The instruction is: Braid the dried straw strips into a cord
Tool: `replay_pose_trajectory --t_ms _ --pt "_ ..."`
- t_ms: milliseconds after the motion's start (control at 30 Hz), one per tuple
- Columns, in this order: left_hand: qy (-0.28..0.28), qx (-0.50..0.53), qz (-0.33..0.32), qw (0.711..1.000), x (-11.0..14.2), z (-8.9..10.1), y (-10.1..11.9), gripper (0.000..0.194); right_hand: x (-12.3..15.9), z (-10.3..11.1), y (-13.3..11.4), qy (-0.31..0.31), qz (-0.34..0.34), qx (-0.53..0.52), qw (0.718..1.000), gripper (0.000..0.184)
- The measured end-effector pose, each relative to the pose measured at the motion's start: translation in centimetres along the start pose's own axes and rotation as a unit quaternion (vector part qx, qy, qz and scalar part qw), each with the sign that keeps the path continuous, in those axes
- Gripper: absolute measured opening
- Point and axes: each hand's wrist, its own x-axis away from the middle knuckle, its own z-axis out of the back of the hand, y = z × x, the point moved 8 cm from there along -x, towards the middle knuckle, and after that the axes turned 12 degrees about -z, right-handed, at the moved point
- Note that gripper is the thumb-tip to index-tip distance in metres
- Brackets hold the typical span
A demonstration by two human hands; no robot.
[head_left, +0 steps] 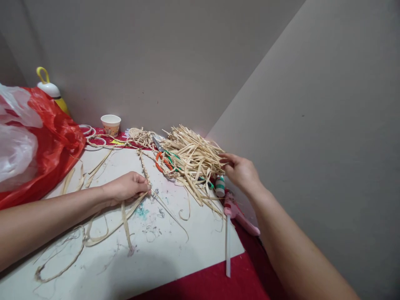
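Note:
My left hand point(133, 187) is closed in a pinch on a thin braided straw cord point(144, 166). From the pinch, loose flat strips point(126, 225) hang down over the white board, and a thin strand trails to the right. My right hand point(243, 173) reaches to the right edge of a heap of dry straw strips point(195, 154). Its index finger and thumb are apart at the strips, and no strand shows held between them. Scissors point(160, 160) with orange handles lie against the heap's left side, partly covered by straw.
A pink glue gun point(240, 216) with a clear glue stick point(228, 250) lies at the white board's point(193, 241) right edge. A green-and-white striped roll point(220, 186) sits beside it. At the back stand a paper cup point(111, 125) and a yellow-and-white bottle point(50, 89). A red plastic bag point(59, 137) bulges at left.

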Motion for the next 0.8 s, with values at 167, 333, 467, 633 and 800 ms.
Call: replay_pose_trajectory --t_ms 167,333,467,633,800 --pt "-0.006 0.010 0.006 1.000 0.2 -0.1 0.0 0.022 -1.0 0.8 0.5 0.048 -0.014 -0.084 0.995 0.035" --pt "-0.009 0.012 0.010 1.000 0.2 -0.2 0.2 0.025 -3.2 -0.3 -0.5 0.055 -0.043 -0.062 0.996 0.034" --pt "-0.006 0.011 0.011 1.000 0.2 -0.2 0.2 0.024 -5.0 -1.7 -1.0 0.023 -0.095 0.068 0.993 0.030" --pt "-0.007 0.015 0.007 1.000 0.3 -0.3 0.3 0.027 -6.0 -1.7 -1.2 -0.003 -0.106 0.085 0.991 0.023" --pt "-0.001 0.011 0.004 1.000 0.4 -0.3 0.7 0.026 -5.5 1.0 -1.7 0.025 -0.097 -0.171 0.980 0.020"
